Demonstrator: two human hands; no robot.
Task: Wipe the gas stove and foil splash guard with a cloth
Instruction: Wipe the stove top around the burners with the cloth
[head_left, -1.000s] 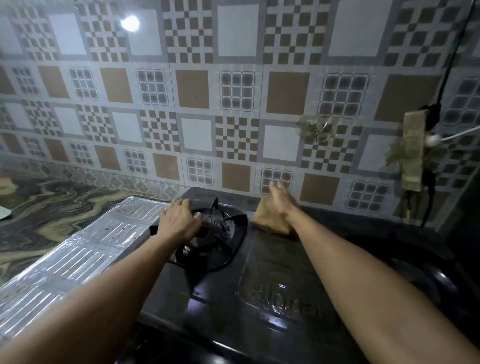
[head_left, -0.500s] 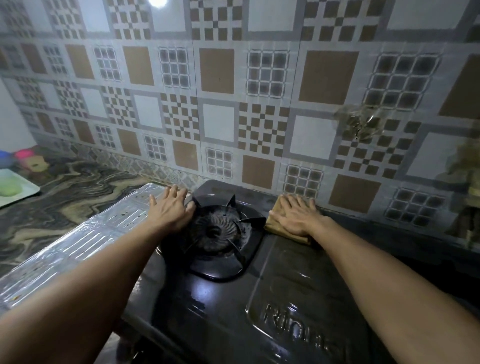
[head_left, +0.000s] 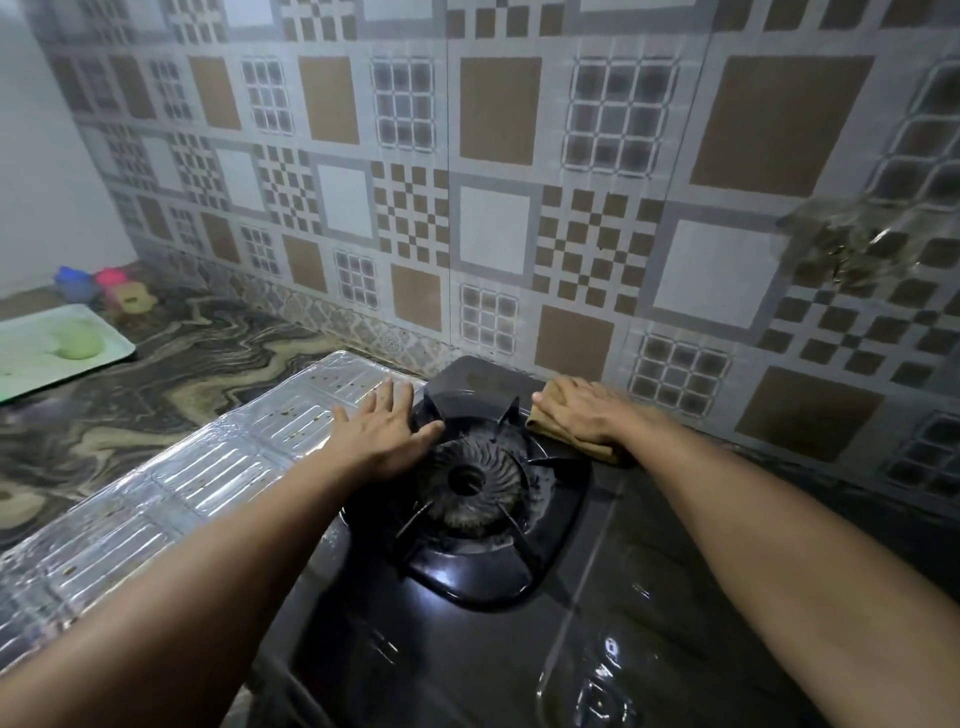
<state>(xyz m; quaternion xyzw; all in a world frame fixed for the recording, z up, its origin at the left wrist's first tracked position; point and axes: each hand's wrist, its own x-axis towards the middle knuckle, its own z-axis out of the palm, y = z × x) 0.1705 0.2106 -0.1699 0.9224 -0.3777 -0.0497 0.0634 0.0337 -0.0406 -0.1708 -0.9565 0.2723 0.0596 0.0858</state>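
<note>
Cloth: the tan folded wiping cloth (head_left: 571, 435) lies flat on the back edge of the stove, just right of the burner, directly under your right palm.
Right hand (head_left: 587, 410): fingers together and flat, pressing down on the cloth, not gripping it.
Left hand (head_left: 387, 434): fingers spread, holding nothing; palm rests at the stove's left edge, thumb touching the black metal pot support (head_left: 470, 486).
Stove: glossy black gas stove (head_left: 467, 654), set against the patterned tile wall (head_left: 493, 208).
Splash guard: the ribbed silver foil splash guard (head_left: 171, 483) lies flat, touching the stove's left side, brown specks on it.
</note>
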